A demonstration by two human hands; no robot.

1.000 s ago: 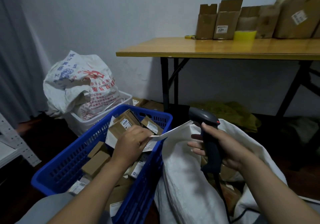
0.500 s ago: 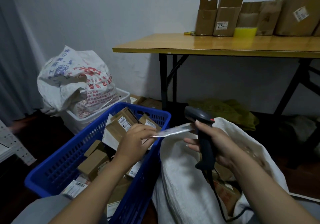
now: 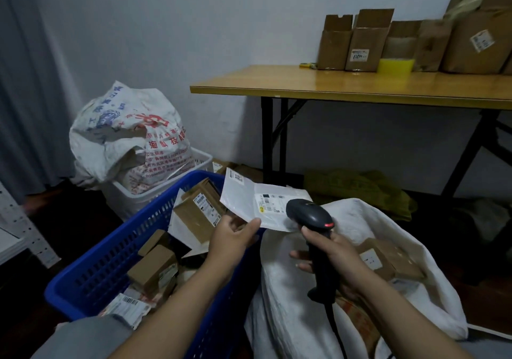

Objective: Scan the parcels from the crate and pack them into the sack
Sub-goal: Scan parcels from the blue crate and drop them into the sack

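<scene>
On my feed the desk carries a row of cardboard boxes against the wall. Nearer me, the white sack lies open on the right with brown parcels inside, touching the blue crate of boxed parcels. The left hand pinches a flat white parcel by its lower edge above the crate's rim, label up, while the right hand grips the black scanner, its head just over that label.
</scene>
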